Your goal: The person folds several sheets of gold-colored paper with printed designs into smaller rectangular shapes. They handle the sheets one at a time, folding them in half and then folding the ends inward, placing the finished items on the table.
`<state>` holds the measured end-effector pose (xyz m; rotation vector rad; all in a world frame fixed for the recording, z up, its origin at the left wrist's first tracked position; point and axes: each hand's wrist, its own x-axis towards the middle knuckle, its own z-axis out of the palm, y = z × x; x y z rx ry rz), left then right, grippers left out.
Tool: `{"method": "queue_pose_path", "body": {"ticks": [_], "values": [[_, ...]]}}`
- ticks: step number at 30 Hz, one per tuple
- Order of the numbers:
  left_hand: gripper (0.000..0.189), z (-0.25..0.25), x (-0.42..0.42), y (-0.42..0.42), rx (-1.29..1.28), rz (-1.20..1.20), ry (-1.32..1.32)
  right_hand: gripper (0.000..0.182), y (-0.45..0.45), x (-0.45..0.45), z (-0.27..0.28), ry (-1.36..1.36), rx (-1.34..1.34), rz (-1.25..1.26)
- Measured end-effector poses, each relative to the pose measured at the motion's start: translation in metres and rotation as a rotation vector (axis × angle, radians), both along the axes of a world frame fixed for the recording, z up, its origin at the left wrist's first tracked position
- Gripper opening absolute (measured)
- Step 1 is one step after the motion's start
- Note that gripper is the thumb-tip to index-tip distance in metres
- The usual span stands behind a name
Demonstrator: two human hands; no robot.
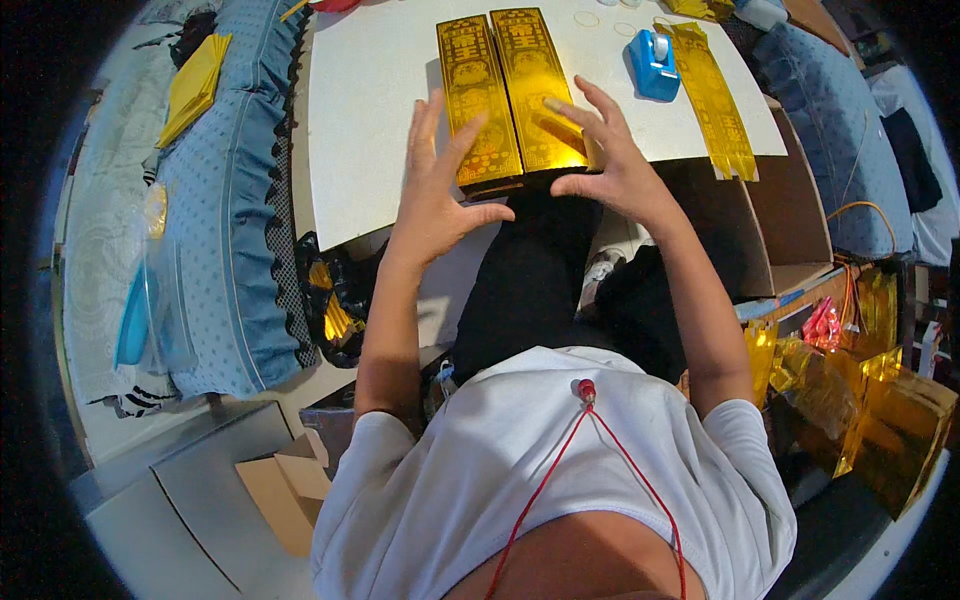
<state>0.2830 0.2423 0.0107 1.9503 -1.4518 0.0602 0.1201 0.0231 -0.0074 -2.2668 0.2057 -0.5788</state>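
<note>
Two long gold-foil printed blocks (480, 97) lie side by side on the white tabletop (367, 112), a thin gap between them. Their near ends reach the table's front edge. My left hand (442, 187) is spread over the near part of the left block, its thumb extended towards the middle. Over the right block's near corner, my right hand (611, 161) hovers with fingers apart and curved. Neither hand holds anything. Whether any fingertip touches the foil, I cannot tell.
A blue tape dispenser (655, 66) and gold foil strips (712, 97) are on the table's right side. Below that side stands an open cardboard box (787, 202). Yellow paper sheets (196, 86) lie on the blue-covered seat (232, 187) at left. Gold packs (892, 420) are at lower right.
</note>
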Motion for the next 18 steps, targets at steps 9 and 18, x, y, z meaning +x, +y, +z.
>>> {"method": "queue_pose_path", "body": {"ticks": [9, 18], "values": [[0.075, -0.025, -0.007, -0.019, -0.064, 0.047, 0.196, 0.075, 0.007, 0.005, -0.003, -0.059, -0.01, 0.035], [0.07, -0.026, -0.006, -0.033, -0.106, 0.073, 0.148, 0.077, -0.012, 0.011, -0.011, -0.042, 0.083, 0.03]]}}
